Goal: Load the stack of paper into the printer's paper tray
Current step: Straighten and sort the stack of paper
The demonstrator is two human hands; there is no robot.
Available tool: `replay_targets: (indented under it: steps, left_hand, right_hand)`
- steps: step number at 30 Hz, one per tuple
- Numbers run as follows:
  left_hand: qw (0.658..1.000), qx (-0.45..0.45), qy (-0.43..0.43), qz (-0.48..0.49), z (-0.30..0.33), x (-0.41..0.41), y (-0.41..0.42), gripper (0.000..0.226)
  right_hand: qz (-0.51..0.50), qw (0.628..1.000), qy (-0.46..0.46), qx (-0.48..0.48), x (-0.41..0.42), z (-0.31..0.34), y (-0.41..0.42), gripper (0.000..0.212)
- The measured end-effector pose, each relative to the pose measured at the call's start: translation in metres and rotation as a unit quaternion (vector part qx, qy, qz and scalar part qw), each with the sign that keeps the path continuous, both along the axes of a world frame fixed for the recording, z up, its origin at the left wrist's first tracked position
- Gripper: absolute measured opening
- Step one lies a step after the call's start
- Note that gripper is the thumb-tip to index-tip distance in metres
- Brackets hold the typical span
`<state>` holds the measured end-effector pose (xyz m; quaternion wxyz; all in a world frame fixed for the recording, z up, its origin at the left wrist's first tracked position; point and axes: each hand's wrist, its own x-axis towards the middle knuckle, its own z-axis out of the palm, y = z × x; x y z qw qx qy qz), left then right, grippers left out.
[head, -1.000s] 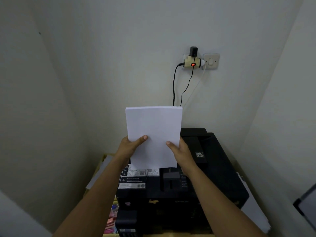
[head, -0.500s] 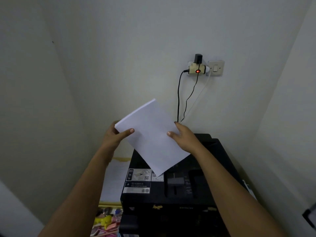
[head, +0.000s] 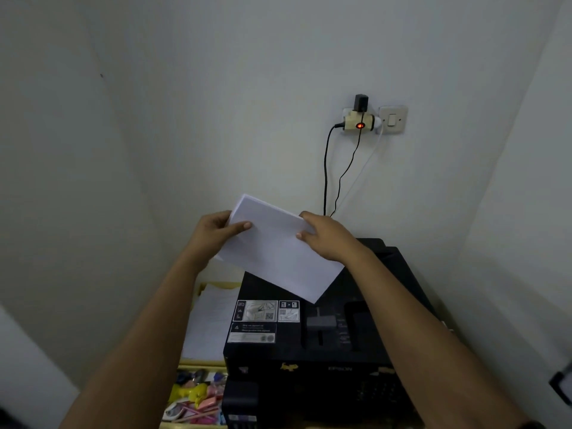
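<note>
Bare pale wall (head: 77, 181) along the left side, one small dark speck high up on it. Low at left, a yellow-rimmed tray (head: 206, 285) holding loose white sheets (head: 210, 323), just beside the printer; nearer the camera, a jumble of coloured small items (head: 195, 397), too blurred to name.

Left hand (head: 213, 233) raised above the tray and printer, closed on the left edge of the stack of paper (head: 278, 252): thumb lying across the top face, the other fingers curled behind and hidden. Stack held clear of the printer, tilted, its far left corner highest, its near right corner lowest and pointing down over the printer top. Edge of stack visibly several sheets thick along the upper side.

Right hand (head: 328, 239) closed on the stack's right edge, fingers (head: 305, 235) spread over the top face, thumb not visible. Both forearms reaching in from the bottom of the frame.

Black printer (head: 309, 360) below the stack, pale instruction labels (head: 266, 311) on its top at left, a dark recessed slot with a slider to their right. Paper tray not clearly made out; cannot tell whether open.

On the back wall above, a plug adapter (head: 359, 120) with a red light lit, black cables (head: 325, 168) hanging down behind the printer, a white wall switch (head: 393, 120) just to its right. Plain wall at far right
</note>
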<state>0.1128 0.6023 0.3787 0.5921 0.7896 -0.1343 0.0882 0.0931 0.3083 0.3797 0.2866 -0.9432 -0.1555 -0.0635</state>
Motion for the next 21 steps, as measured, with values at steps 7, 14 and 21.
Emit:
replay_targets:
  steps: [7,14,21]
  left_hand:
    - [0.994,-0.088,0.030,0.052,-0.030,0.006,0.000,0.020]
    - [0.982,-0.158,0.083,0.066,-0.067,-0.001,0.033,0.035]
    - [0.967,-0.205,0.145,0.033,-0.105,-0.007,0.043,0.040]
  right_hand:
    - [-0.065,0.997,-0.030,0.041,-0.004,-0.016,-0.021,0.023]
    - [-0.057,0.946,0.049,0.314,-0.014,-0.047,-0.047,0.021]
    - [-0.060,0.917,0.057,0.390,-0.008,-0.072,-0.032,0.021]
